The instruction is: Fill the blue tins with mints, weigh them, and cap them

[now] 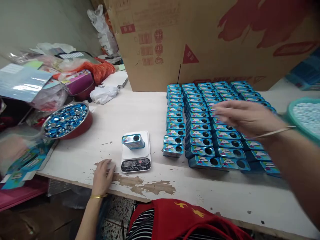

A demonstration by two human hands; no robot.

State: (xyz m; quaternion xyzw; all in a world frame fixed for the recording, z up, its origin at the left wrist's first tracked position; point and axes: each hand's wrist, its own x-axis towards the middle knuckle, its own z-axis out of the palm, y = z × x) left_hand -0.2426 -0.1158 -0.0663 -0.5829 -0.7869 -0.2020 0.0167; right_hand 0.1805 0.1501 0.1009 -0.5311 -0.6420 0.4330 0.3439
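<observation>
My left hand (103,176) rests on the table near its front edge, fingers loosely bent and a little apart, holding nothing. Just right of it stands a white digital scale (136,153) with a dark display panel. On the scale's plate is a blue tin (132,141) with a round hole in its top. Blurred by motion, my right hand (242,115) is over rows of similar blue tins (202,133); whether its fingers hold anything is hidden. Two tins (173,150) stand at the near end of the leftmost row.
A red bowl (88,122) of small blue and silver caps is at the left. A green basin (291,111) with pale blue-white pellets stands at the far right. Behind the tins rises a large cardboard box (160,73). Bags and packaging (75,71) crowd the back left.
</observation>
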